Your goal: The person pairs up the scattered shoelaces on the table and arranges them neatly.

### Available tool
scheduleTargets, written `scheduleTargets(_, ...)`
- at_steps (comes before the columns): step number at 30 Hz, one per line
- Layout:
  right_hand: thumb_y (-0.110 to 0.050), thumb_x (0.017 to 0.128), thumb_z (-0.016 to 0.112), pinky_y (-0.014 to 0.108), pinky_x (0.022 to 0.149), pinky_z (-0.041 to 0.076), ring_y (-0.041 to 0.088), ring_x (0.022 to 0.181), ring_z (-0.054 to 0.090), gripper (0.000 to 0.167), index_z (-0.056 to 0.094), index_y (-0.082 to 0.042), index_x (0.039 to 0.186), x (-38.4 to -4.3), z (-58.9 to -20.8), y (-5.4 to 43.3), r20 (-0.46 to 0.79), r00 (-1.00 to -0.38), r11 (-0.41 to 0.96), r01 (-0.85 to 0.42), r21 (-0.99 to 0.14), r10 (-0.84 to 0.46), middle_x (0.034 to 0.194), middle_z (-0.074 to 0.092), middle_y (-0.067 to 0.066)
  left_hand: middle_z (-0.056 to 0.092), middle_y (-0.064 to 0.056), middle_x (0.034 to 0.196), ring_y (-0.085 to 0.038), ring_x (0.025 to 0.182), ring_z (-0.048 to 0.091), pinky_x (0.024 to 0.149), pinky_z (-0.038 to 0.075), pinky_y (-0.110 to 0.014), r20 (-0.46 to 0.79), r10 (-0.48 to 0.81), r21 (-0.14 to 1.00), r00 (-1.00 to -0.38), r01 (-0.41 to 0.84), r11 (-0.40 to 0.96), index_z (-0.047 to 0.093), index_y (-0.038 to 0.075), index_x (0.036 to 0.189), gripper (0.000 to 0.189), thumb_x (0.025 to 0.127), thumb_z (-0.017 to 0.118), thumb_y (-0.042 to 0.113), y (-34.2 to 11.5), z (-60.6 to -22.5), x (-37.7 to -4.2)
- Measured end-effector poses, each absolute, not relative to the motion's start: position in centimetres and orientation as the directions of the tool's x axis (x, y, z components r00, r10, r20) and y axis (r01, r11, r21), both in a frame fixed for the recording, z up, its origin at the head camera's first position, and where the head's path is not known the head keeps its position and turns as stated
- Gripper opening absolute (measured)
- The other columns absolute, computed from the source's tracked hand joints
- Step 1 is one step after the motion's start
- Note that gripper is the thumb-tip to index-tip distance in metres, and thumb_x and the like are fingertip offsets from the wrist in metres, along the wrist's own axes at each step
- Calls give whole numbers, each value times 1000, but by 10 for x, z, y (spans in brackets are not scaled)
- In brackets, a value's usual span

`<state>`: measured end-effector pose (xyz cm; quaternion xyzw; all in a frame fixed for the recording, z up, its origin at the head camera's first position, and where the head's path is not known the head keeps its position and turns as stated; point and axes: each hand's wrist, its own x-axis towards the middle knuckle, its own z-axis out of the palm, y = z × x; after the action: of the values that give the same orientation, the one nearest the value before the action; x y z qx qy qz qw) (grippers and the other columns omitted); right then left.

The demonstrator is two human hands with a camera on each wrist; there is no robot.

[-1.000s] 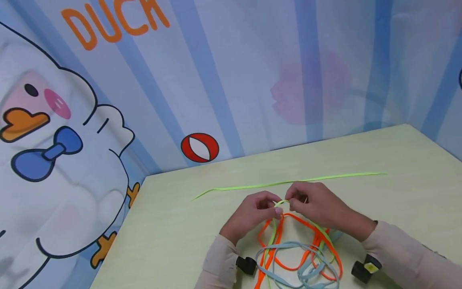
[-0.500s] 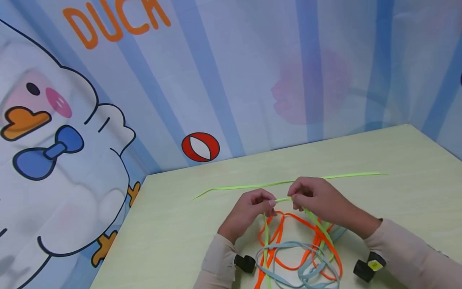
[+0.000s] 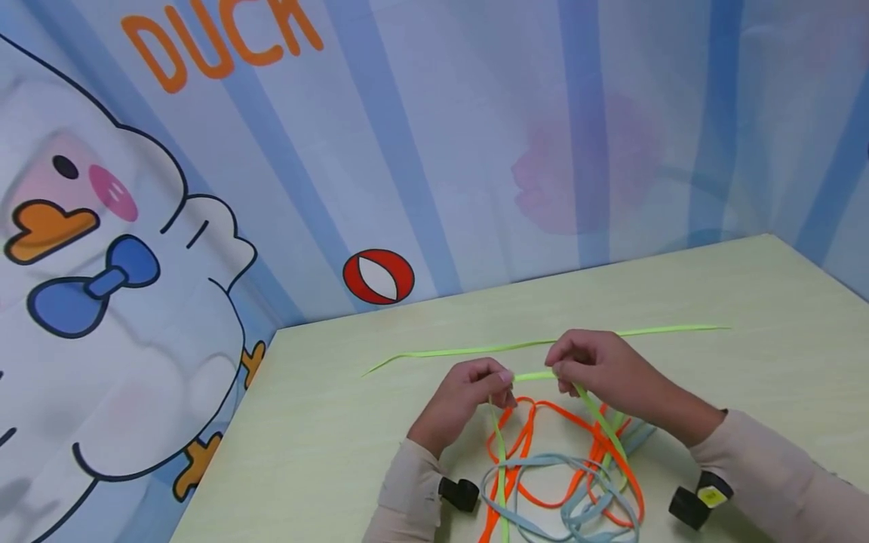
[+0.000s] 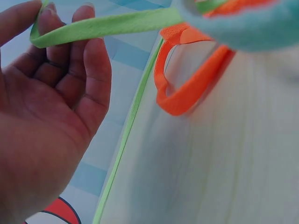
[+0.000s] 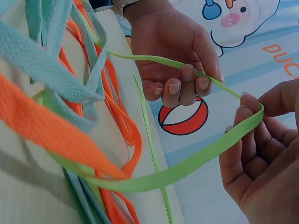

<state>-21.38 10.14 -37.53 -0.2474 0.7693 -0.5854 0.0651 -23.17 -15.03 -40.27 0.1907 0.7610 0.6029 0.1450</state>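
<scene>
My left hand (image 3: 468, 396) and right hand (image 3: 604, 373) each pinch a flat yellow-green shoelace (image 3: 533, 376) between thumb and fingertips. A short stretch of it runs straight between them, above the table. From the left hand one part hangs down toward the pile; from the right, another slants down, a broad curve of green lace (image 5: 196, 175) in the right wrist view. Under the hands lies a loose tangle of orange shoelaces (image 3: 631, 483) and light blue shoelaces (image 3: 543, 459). In the left wrist view the green lace (image 4: 112, 25) loops over the left fingertips.
Behind the hands a second yellow-green shoelace (image 3: 462, 352) lies stretched across the pale wooden table (image 3: 326, 422). A printed cloth backdrop (image 3: 475, 151) with stripes and a duck stands along the table's back and left edges.
The hands have moved apart, the left slightly leftward and the right slightly up and right. The green shoelace between them went from a small bent loop to a straight stretch.
</scene>
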Motion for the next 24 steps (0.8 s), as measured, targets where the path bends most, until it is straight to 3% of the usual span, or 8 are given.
scheduleTargets(5,-12,100,59,37,64,54,29,71,61,14,62,0,105,-214,-373,104,172,-862,162,-278,-947,-478,80,61,14,61,-7,78,-21,81,66,92,50,-41,18,462,987,-887,88,131,57,3,83,33,101,60,31,-152,-404,-232)
scheduleTargets(12,-13,100,59,38,68,54,36,73,60,15,62,1,106,-213,-372,108,173,-843,110,-263,-958,-510,81,60,15,53,-4,73,-21,83,65,92,51,-41,55,467,997,-883,78,29,56,6,84,30,103,56,28,-158,-408,-233)
scheduleTargets(24,-7,101,54,37,68,54,29,71,59,13,61,2,108,-214,-372,111,228,-802,48,-304,-951,-552,84,59,14,54,-4,74,-20,83,64,87,52,-38,72,447,997,-891,48,-64,58,8,83,24,103,54,21,-162,-406,-233)
